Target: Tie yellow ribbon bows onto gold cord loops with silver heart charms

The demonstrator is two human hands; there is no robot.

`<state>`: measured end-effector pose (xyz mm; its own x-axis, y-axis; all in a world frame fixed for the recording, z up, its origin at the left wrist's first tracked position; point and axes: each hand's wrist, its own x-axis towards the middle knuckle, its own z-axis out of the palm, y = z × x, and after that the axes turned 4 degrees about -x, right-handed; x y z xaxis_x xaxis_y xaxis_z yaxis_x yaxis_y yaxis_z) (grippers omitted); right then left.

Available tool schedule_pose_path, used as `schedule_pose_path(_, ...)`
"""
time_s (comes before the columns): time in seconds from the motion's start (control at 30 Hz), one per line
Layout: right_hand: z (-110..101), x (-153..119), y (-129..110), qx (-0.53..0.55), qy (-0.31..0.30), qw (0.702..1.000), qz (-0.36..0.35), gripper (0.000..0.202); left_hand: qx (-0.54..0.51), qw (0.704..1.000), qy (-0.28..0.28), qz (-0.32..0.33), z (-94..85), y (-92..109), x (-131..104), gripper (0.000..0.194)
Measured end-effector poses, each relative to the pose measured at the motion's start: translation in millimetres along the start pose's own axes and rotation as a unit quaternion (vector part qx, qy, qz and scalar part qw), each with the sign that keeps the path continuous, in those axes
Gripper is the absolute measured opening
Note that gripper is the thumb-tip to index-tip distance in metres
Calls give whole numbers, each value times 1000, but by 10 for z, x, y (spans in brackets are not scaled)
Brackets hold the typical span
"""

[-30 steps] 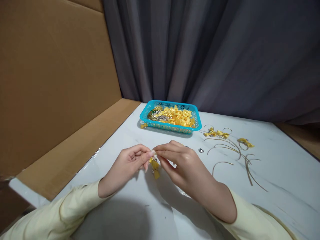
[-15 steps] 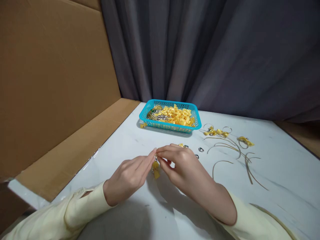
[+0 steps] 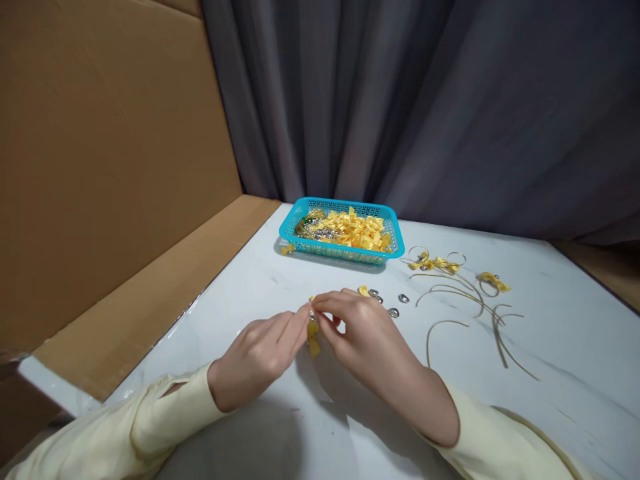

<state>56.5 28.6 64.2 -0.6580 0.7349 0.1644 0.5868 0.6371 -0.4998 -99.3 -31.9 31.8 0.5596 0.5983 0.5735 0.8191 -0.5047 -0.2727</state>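
Observation:
My left hand and my right hand meet fingertip to fingertip above the white table, both closed in a pinch. A small yellow ribbon bow with a bit of silvery metal at its top hangs just under the fingertips. A speck of yellow also shows above them. The fingers cover most of what is pinched, so how the bow is joined to it cannot be seen. Beyond my right hand lie another yellow bow and several silver metal pieces.
A turquoise basket at the back holds many yellow bows, silver pieces and gold cords. Loose gold cords and bows with rings lie on the right. A cardboard wall stands left; a grey curtain hangs behind.
My right hand has tilted slightly and its wrist has shifted a little left. A yellow bit now shows above the fingertips. Both hands keep their pinch.

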Motion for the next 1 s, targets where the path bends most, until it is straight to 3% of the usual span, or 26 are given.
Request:
schedule_pose_path(0.13,-13,11,0,-14,1,1000,17,21,-127,988,-8,-84,2,6,19,22)
schedule_pose_path(0.3,-48,11,8,-29,-20,999,9,22,-325,905,-43,-270,-34,3,85,19)
schedule_pose_path(0.37,-61,13,17,-33,-26,999,6,22,-388,851,-92,-341,-71,-9,119,19)
schedule_pose_path(0.53,-77,28,52,-34,-27,999,-4,20,-544,673,-176,-470,-174,-92,205,22)
schedule_pose_path(0.7,-127,-12,56,-51,20,998,-38,16,-625,559,-179,-515,-201,-184,264,25)
schedule_pose_path(0.8,-155,-66,35,-85,41,992,-78,15,-641,522,-173,-535,-196,-195,274,24)
schedule_pose_path(1.0,-71,-88,32,-160,58,977,-132,20,-660,500,-177,-531,-186,-192,259,24)
